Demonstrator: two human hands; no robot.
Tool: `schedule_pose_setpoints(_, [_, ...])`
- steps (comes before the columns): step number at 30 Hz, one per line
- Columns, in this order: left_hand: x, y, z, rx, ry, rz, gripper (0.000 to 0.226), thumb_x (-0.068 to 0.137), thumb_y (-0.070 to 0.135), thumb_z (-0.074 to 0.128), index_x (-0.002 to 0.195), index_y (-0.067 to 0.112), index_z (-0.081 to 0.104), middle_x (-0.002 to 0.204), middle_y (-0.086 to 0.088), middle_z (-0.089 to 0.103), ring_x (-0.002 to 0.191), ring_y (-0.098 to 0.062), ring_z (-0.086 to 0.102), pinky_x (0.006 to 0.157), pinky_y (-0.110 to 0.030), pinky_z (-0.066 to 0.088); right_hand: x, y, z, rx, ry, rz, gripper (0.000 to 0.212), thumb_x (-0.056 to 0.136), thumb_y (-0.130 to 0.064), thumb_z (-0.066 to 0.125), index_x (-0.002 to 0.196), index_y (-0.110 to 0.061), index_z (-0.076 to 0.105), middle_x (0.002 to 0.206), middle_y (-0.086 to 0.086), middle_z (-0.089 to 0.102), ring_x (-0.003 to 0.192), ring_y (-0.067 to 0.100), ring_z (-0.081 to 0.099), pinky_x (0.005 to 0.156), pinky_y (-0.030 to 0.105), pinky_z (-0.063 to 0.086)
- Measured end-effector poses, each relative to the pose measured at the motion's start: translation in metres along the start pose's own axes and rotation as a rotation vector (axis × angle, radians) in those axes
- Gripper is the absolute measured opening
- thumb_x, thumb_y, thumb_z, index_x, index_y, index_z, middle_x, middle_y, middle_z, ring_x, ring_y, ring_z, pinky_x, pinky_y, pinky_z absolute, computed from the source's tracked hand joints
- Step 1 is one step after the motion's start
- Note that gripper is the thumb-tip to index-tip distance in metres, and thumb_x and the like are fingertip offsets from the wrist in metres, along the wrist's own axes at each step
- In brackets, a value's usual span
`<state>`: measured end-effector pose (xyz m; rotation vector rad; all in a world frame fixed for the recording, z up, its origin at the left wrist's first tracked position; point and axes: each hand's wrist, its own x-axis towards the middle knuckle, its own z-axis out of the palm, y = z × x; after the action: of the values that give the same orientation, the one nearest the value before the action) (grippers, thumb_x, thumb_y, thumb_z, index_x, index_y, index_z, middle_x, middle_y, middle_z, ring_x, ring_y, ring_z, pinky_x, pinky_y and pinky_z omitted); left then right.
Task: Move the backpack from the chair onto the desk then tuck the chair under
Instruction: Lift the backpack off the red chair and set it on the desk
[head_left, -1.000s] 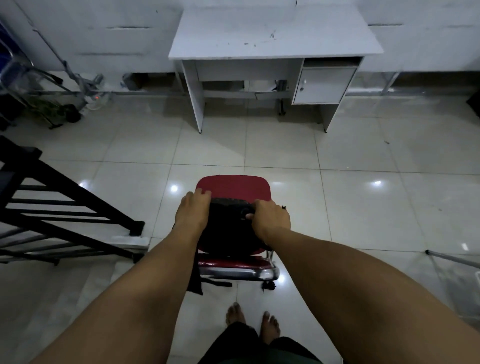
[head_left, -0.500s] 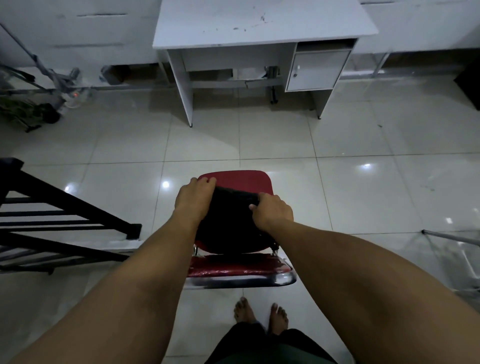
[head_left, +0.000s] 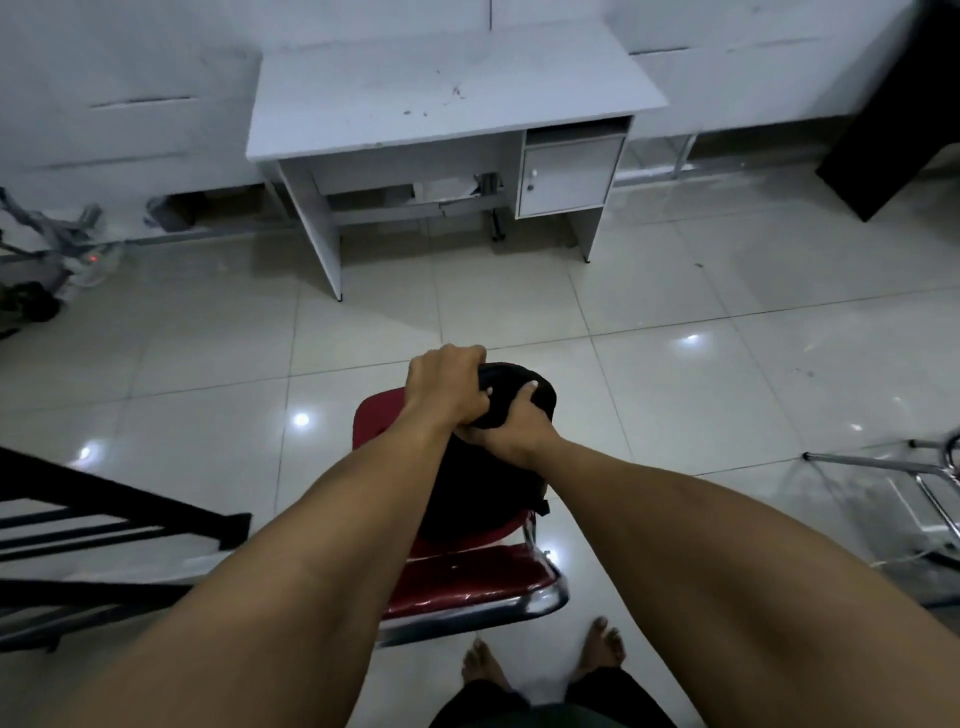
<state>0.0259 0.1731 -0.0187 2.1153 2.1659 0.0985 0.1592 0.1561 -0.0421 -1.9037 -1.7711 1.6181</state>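
Your left hand (head_left: 447, 385) and right hand (head_left: 511, 427) are clamped together on the black backpack (head_left: 485, 478) at frame centre, over the red chair (head_left: 457, 577). The white counter (head_left: 447, 98) stands at upper centre.

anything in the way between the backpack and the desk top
Nothing visible. Both hands, left hand and right hand, grip the backpack on the red chair. Only bare tiled floor lies between it and the desk, whose top holds nothing but scuff marks.
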Motion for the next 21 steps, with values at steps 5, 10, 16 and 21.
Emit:
schedule_pose_setpoints(5, [0.034, 0.046, -0.017, -0.107, 0.013, -0.02, 0.026, 0.077, 0.046, 0.066, 0.079, 0.026, 0.049, 0.073, 0.0, 0.053, 0.073, -0.028, 0.059, 0.062, -0.033, 0.037, 0.004, -0.001, -0.044, 0.047, 0.055, -0.115, 0.146, 0.059, -0.058, 0.079, 0.155, -0.015, -0.023, 0.153, 0.012, 0.04, 0.136, 0.029, 0.045, 0.11, 0.041, 0.042])
schedule_pose_setpoints(10, [0.082, 0.102, -0.035, -0.368, 0.066, -0.24, 0.023, 0.08, 0.041, 0.064, 0.085, 0.02, 0.055, 0.081, -0.004, 0.056, 0.075, -0.025, 0.051, 0.066, -0.033, 0.039, 0.014, -0.019, -0.1, 0.016, 0.201, -0.211, 0.125, 0.064, -0.055, 0.075, 0.158, -0.024, 0.0, 0.153, 0.009, 0.021, 0.13, 0.031, 0.048, 0.107, 0.05, 0.045])
schedule_pose_setpoints(16, [0.166, 0.189, -0.057, -0.601, 0.122, -0.422, 0.026, 0.084, 0.045, 0.06, 0.087, 0.019, 0.063, 0.092, -0.005, 0.067, 0.082, -0.027, 0.061, 0.068, -0.032, 0.043, 0.051, -0.03, -0.203, -0.082, 0.603, -0.187, 0.04, 0.092, -0.03, 0.06, 0.124, -0.009, 0.049, 0.12, 0.009, 0.057, 0.104, 0.028, 0.062, 0.079, 0.035, 0.049])
schedule_pose_setpoints(21, [0.228, 0.235, -0.078, -0.717, 0.219, -0.308, 0.04, 0.083, 0.062, 0.053, 0.068, 0.025, 0.051, 0.073, 0.004, 0.062, 0.074, -0.023, 0.061, 0.063, -0.033, 0.041, 0.077, -0.031, -0.309, -0.064, 0.64, -0.322, 0.015, 0.095, -0.021, 0.052, 0.1, -0.019, 0.067, 0.089, 0.005, 0.069, 0.085, 0.027, 0.067, 0.072, 0.035, 0.053])
